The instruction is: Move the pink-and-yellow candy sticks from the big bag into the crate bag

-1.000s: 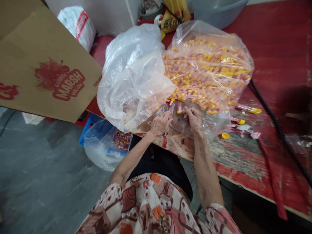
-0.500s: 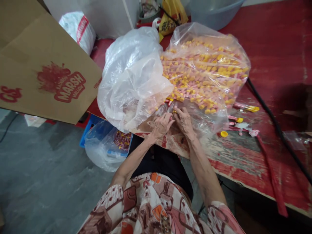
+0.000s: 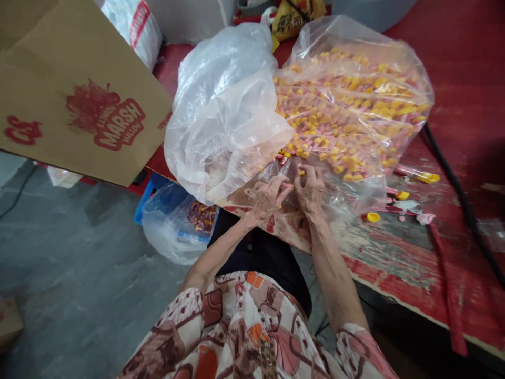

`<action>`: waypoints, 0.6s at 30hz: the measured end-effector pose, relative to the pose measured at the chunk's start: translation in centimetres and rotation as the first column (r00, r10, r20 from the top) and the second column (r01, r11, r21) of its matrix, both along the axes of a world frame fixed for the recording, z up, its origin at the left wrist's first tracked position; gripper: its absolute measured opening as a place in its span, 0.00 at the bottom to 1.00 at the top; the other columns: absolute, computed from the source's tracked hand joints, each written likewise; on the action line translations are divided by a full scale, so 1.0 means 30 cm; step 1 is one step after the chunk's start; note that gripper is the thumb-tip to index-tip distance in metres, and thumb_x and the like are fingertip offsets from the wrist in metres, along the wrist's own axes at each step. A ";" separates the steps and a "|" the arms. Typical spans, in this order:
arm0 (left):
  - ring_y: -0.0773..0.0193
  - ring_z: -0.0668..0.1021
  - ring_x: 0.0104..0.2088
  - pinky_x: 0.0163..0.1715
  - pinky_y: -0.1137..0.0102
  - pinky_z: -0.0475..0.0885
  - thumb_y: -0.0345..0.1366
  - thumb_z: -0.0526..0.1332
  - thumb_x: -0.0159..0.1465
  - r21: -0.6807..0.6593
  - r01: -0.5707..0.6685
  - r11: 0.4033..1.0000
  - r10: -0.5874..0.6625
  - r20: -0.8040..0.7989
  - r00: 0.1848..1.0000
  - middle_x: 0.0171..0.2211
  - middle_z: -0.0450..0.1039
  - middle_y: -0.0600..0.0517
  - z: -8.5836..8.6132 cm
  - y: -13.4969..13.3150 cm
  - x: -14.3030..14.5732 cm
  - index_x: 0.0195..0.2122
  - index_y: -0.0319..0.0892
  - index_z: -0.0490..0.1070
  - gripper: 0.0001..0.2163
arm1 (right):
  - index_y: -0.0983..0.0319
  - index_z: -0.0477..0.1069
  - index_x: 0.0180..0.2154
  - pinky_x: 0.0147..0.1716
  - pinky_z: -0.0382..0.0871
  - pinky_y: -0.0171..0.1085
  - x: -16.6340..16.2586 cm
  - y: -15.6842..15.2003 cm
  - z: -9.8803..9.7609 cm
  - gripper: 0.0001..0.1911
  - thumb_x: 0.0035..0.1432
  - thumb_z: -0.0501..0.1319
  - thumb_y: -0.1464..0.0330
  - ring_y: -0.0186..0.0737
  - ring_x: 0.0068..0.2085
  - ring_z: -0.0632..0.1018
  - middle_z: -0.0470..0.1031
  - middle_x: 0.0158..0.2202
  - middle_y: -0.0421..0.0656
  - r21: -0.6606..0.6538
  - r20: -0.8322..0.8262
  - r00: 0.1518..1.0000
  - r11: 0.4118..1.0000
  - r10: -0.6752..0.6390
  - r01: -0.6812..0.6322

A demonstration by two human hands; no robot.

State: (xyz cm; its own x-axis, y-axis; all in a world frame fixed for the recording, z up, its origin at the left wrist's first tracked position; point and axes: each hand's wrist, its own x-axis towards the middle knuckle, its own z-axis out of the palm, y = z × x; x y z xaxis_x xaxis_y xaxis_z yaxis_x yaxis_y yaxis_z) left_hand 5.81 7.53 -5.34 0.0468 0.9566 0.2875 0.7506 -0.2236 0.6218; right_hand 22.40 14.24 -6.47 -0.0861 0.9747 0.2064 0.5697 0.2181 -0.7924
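My left hand (image 3: 269,199) is closed in a pinch on a small pink tube with a yellow end (image 3: 289,186), near the table's front edge. To its right, my right hand (image 3: 311,188) has its fingers curled around a small yellow-capped piece (image 3: 302,171), mostly hidden by the fingers. Just beyond both hands lies a clear plastic bag (image 3: 355,105) full of small pink tubes with yellow caps. Several red-and-white tubes (image 3: 283,158) lie at its mouth. A whitish crumpled plastic bag (image 3: 224,105) stands at the left, close to my left hand.
A cardboard box (image 3: 79,100) stands on the left. Below the table edge is a blue crate (image 3: 144,202) with a plastic bag of small pieces (image 3: 201,217). On the right lie a yellow cap (image 3: 373,217), a longer tube (image 3: 422,175), a black cable (image 3: 453,184) and a red strip (image 3: 445,284).
My hands have moved slightly apart. The pink tube in my left hand now shows at the fingertips. The whole view has shifted, so the bags appear further right and higher.
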 end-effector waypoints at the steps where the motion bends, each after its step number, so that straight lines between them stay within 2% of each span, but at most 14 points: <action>1: 0.52 0.90 0.51 0.57 0.55 0.87 0.39 0.64 0.84 -0.014 0.011 1.000 -0.011 0.026 1.000 0.55 0.87 0.43 -0.016 0.015 0.007 0.63 0.45 0.77 0.11 | 0.55 0.78 0.59 0.51 0.76 0.44 0.006 0.003 -0.002 0.15 0.76 0.58 0.65 0.53 0.54 0.81 0.79 0.59 0.54 0.013 0.014 1.000 1.000 -0.027 0.027; 3: 0.51 0.90 0.55 0.62 0.52 0.86 0.36 0.65 0.83 -0.031 0.005 1.000 -0.003 0.065 0.998 0.58 0.87 0.42 -0.044 0.057 0.022 0.70 0.44 0.73 0.16 | 0.56 0.78 0.59 0.53 0.77 0.47 0.017 0.010 -0.007 0.17 0.76 0.56 0.65 0.54 0.55 0.82 0.79 0.59 0.54 0.040 0.065 0.994 0.996 -0.083 0.081; 4: 0.51 0.89 0.58 0.66 0.50 0.85 0.34 0.65 0.83 -0.027 -0.016 1.000 0.018 0.074 0.997 0.62 0.85 0.41 -0.054 0.079 0.030 0.74 0.44 0.69 0.21 | 0.57 0.78 0.59 0.54 0.78 0.48 0.021 0.013 -0.010 0.17 0.77 0.55 0.64 0.55 0.56 0.82 0.80 0.59 0.55 0.053 0.093 0.990 0.993 -0.108 0.103; 6: 0.51 0.84 0.68 0.74 0.49 0.81 0.32 0.65 0.81 -0.006 -0.086 0.996 0.086 0.074 0.994 0.73 0.77 0.39 -0.063 0.114 0.041 0.81 0.47 0.62 0.29 | 0.58 0.78 0.60 0.56 0.79 0.50 0.025 0.017 -0.010 0.19 0.77 0.54 0.64 0.55 0.56 0.82 0.80 0.59 0.56 0.072 0.130 0.981 0.988 -0.145 0.136; 8: 0.53 0.80 0.73 0.77 0.50 0.78 0.32 0.66 0.80 0.007 -0.153 0.988 0.152 0.058 0.987 0.79 0.71 0.42 -0.063 0.125 0.041 0.83 0.53 0.60 0.32 | 0.59 0.78 0.60 0.58 0.79 0.51 0.025 0.016 -0.005 0.20 0.77 0.53 0.64 0.54 0.56 0.82 0.81 0.59 0.56 0.077 0.141 0.977 0.986 -0.161 0.151; 11: 0.52 0.82 0.69 0.75 0.50 0.79 0.35 0.65 0.81 0.024 -0.181 0.983 0.181 0.021 0.983 0.75 0.75 0.41 -0.060 0.090 0.013 0.80 0.53 0.65 0.28 | 0.59 0.79 0.59 0.59 0.79 0.52 0.019 0.013 0.011 0.21 0.78 0.52 0.62 0.53 0.54 0.82 0.81 0.59 0.56 0.050 0.138 0.980 0.989 -0.145 0.139; 15: 0.47 0.87 0.60 0.64 0.47 0.84 0.39 0.58 0.84 -0.018 -0.089 0.996 0.087 -0.079 0.993 0.62 0.84 0.38 -0.050 0.021 -0.043 0.66 0.48 0.78 0.15 | 0.58 0.79 0.57 0.61 0.78 0.56 0.009 0.018 0.022 0.21 0.78 0.52 0.58 0.57 0.56 0.81 0.81 0.59 0.57 -0.003 0.096 0.986 0.990 -0.139 0.140; 18: 0.46 0.88 0.56 0.61 0.47 0.85 0.41 0.54 0.85 -0.012 -0.055 0.998 0.054 -0.103 0.993 0.56 0.87 0.40 -0.029 0.002 -0.055 0.58 0.49 0.82 0.15 | 0.56 0.77 0.56 0.62 0.77 0.58 0.010 0.027 0.017 0.18 0.79 0.52 0.58 0.61 0.60 0.80 0.80 0.60 0.58 -0.016 0.035 0.987 0.987 -0.156 0.157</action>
